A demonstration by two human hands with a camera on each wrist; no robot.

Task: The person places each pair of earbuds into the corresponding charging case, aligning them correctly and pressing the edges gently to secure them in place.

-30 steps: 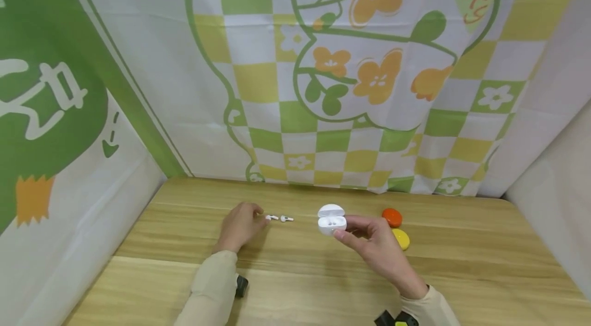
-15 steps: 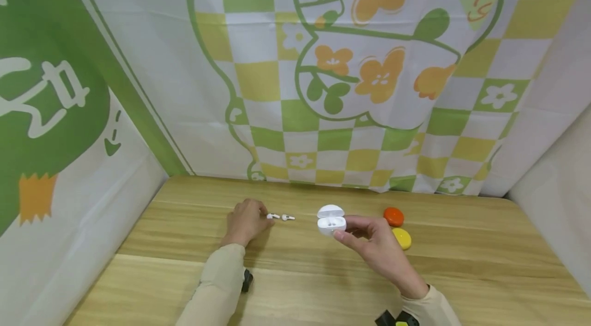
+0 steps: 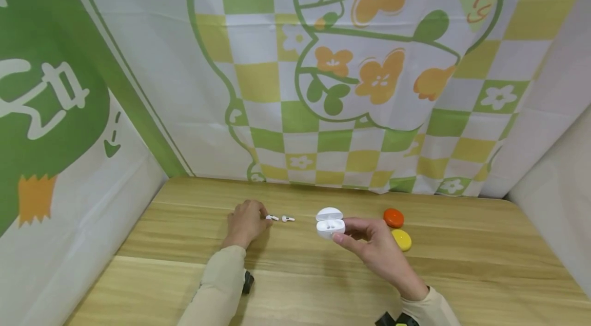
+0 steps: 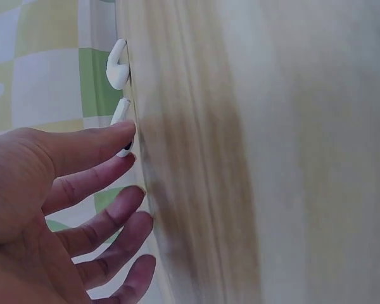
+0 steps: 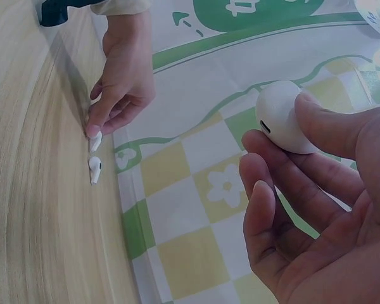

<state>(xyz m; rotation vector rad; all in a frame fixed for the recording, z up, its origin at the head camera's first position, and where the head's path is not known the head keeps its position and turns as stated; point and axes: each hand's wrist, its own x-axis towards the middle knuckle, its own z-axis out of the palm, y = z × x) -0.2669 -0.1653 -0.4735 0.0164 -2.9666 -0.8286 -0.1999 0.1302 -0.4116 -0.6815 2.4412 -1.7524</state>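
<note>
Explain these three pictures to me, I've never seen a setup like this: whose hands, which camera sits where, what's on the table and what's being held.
No machine here: a person works with two bare hands and wears three cameras. The wide picture comes from the head, looking down at a wooden table with printed cloth behind it. The other two come from the wrists, so each shows its own hand very close.

The right hand holds an open white earbud case above the table. The left hand rests on the table with a fingertip touching one earbud; a second earbud lies just beyond it. An orange pebble-shaped thing and a yellow one lie beside the right hand.
</note>
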